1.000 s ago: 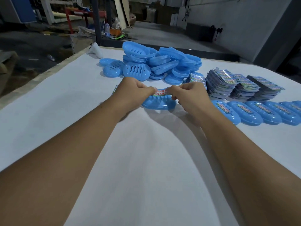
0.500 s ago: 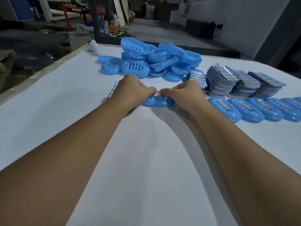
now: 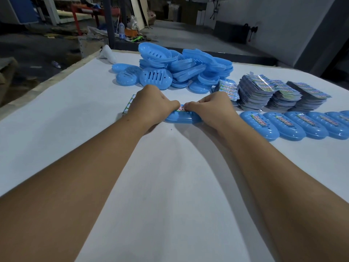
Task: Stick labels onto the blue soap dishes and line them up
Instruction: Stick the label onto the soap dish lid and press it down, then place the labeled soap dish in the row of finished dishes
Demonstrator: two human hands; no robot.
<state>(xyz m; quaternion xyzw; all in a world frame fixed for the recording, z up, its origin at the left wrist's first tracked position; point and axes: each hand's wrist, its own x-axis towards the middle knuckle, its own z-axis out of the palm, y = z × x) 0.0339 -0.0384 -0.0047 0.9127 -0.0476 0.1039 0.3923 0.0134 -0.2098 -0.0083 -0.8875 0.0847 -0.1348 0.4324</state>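
At the centre of the frame, the left hand (image 3: 154,104) and the right hand (image 3: 209,108) are closing their grip, fingers curled, on a label (image 3: 181,109) and pressing it onto a blue soap dish (image 3: 182,118) lying on the white surface (image 3: 170,186). Sticking appears to be the step in hand; the next move is likely carrying the dish right to join the row of labelled dishes (image 3: 294,125) at the right edge. A strip of labels (image 3: 128,104) is peeking out behind the left hand. Stacks of label sheets (image 3: 273,93) are sitting just above that row, and a heap of unlabelled dishes (image 3: 179,69) is crowding the upper middle. Nothing appears to be blocking the path.
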